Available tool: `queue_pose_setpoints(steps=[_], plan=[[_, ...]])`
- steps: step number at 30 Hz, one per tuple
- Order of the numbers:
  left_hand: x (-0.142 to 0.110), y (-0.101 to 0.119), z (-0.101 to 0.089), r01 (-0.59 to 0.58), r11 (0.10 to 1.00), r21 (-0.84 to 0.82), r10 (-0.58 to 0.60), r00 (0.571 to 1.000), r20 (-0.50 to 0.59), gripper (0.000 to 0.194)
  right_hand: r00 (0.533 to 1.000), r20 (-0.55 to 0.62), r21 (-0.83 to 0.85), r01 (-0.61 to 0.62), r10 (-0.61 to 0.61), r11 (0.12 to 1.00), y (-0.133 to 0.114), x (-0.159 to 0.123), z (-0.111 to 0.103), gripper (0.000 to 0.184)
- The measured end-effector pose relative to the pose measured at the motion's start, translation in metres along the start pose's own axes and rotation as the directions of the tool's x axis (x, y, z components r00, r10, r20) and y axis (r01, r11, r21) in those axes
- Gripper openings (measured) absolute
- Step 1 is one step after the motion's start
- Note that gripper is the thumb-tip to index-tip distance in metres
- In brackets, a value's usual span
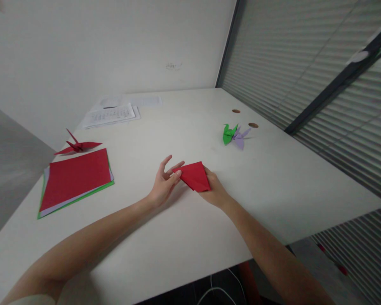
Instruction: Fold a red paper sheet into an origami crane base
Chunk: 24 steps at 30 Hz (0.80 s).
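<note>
A folded red paper (194, 175) sits just above the white table (184, 237) near its middle. My right hand (215, 191) grips it from underneath at its right side. My left hand (165, 181) pinches the paper's left corner between thumb and forefinger, with the other fingers spread upward. The paper forms a flat triangular shape pointing left.
A stack of coloured sheets (74, 180) with red on top lies at the left. Behind it rests a red paper crane (78, 146). A green crane (228, 133) and a purple crane (240, 138) stand at the right. Printed papers (111, 114) lie at the back. Blinds line the right side.
</note>
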State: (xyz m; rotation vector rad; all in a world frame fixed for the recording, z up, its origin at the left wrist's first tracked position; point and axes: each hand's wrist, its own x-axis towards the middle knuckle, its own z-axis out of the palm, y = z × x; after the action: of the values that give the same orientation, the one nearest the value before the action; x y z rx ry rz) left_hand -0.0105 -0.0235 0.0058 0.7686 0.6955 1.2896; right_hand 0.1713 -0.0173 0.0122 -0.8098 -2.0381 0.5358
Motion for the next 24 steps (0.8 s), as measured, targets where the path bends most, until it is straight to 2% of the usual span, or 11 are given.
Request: queue_pose_setpoints(steps=[3,5,9,12,15,16,18,19,21,22,24], plan=[[-0.001,0.002,0.002,0.012,1.0,0.012,-0.012,1.0,0.017,0.072,0.99,0.114,-0.005,0.082,-0.081,0.997,0.004,-0.005,0.006,0.031],[-0.001,0.003,0.003,0.028,0.999,0.024,-0.029,0.999,0.042,0.06,0.986,0.141,-0.043,0.101,-0.094,0.994,0.006,-0.007,0.01,0.033],[-0.002,0.003,0.004,0.078,0.996,0.038,-0.082,0.991,0.106,0.048,0.985,0.167,-0.102,0.05,-0.033,0.993,0.01,-0.009,0.015,0.037],[-0.002,0.002,0.003,0.087,0.995,0.047,-0.091,0.99,0.108,0.044,0.988,0.157,-0.068,0.005,0.006,0.998,0.01,-0.009,0.015,0.037],[0.001,0.002,0.001,0.079,0.996,0.051,-0.083,0.993,0.086,0.036,0.989,0.137,-0.013,0.062,-0.06,0.998,0.008,-0.006,0.01,0.025],[0.003,0.003,0.0,0.079,0.996,0.049,-0.082,0.994,0.068,0.034,0.992,0.101,-0.004,0.082,-0.081,0.997,0.007,-0.004,0.008,0.018],[0.007,0.004,-0.003,0.075,0.996,0.041,-0.075,0.997,0.011,0.031,0.996,-0.073,-0.008,0.047,-0.047,0.999,0.004,0.0,0.002,0.015],[0.008,0.006,-0.004,0.07,0.997,0.041,-0.069,0.997,-0.018,0.031,0.982,-0.189,-0.005,-0.013,0.012,1.0,0.003,0.003,-0.001,0.018],[0.01,0.007,-0.004,0.05,0.997,0.059,-0.047,0.998,-0.049,0.031,0.908,-0.384,0.054,-0.16,0.168,0.986,0.003,0.007,-0.006,0.019],[0.01,0.008,-0.004,0.042,0.996,0.076,-0.039,0.998,-0.045,0.031,0.869,-0.43,0.107,-0.22,0.244,0.97,0.004,0.009,-0.008,0.017],[0.008,0.008,-0.002,0.035,0.993,0.116,-0.034,0.999,-0.017,0.033,0.84,-0.395,0.228,-0.302,0.372,0.926,0.007,0.011,-0.01,0.026]])
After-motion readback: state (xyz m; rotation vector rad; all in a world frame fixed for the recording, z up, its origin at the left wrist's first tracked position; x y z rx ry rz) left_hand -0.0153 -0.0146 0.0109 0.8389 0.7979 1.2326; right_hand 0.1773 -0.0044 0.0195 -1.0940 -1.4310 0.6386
